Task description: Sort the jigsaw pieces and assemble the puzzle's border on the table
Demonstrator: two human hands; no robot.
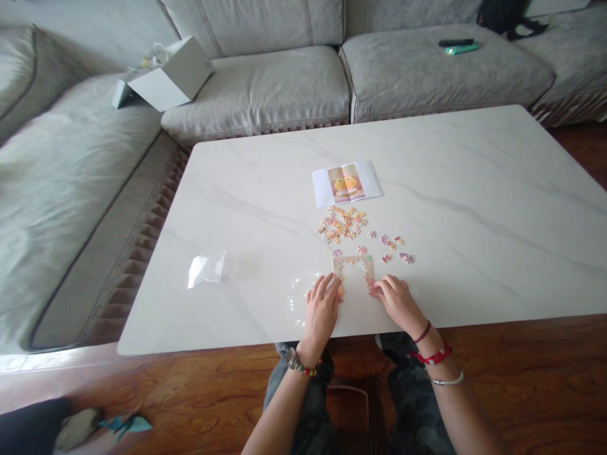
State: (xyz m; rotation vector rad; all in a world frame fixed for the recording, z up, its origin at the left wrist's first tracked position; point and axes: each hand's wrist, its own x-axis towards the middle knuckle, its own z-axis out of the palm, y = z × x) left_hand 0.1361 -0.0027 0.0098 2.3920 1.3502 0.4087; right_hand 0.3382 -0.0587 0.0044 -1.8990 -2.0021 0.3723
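Note:
A partly joined jigsaw border [353, 259] forms an arch on the white marble table [450, 170], close to my hands. My left hand [322, 309] rests at its lower left end, fingers apart and touching the end pieces. At the lower end of its right side, my right hand [398, 302] has its fingertips against the pieces. Above the arch lies a heap of loose jigsaw pieces [340, 224]. Several more pieces [393, 248] are scattered to its right. Further up is a printed picture of a yellow cartoon figure [348, 182] on white paper.
A clear plastic bag [206, 270] lies on the table's left side. A round transparent sheet [298, 300] lies beside my left hand. Grey sofas surround the table, holding a white box [165, 72] and small green and black objects [458, 46]. Wooden floor lies below.

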